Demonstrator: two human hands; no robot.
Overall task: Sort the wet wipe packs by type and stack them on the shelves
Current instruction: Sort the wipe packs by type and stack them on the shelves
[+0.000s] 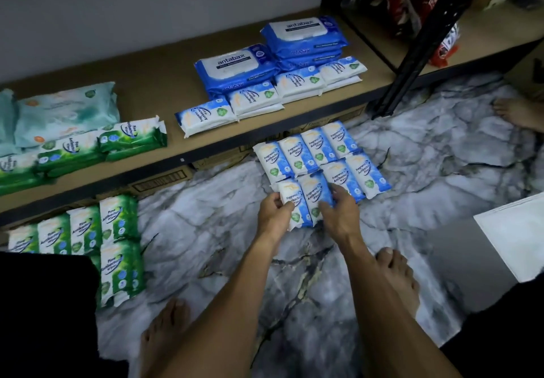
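Note:
Several small blue-and-white wipe packs [321, 153] lie in rows on the marble-patterned floor below the shelf. My left hand [273, 215] grips one small blue pack [290, 198] at the near left of the group. My right hand [338, 212] grips the neighbouring blue pack [313, 195]. On the wooden shelf [164, 83] stand big blue Antabax packs [235, 65], with small blue packs [253, 100] lined up in front of them. Green pine packs [132, 137] and pale teal packs [67, 109] sit at the shelf's left.
More green pine packs [117, 245] lie on the floor at the left. Flattened cardboard boxes [164, 177] sit under the shelf. A black shelf post [412, 53] rises at the right, a white sheet [518, 242] lies at the right edge. My bare feet [397, 277] stand near.

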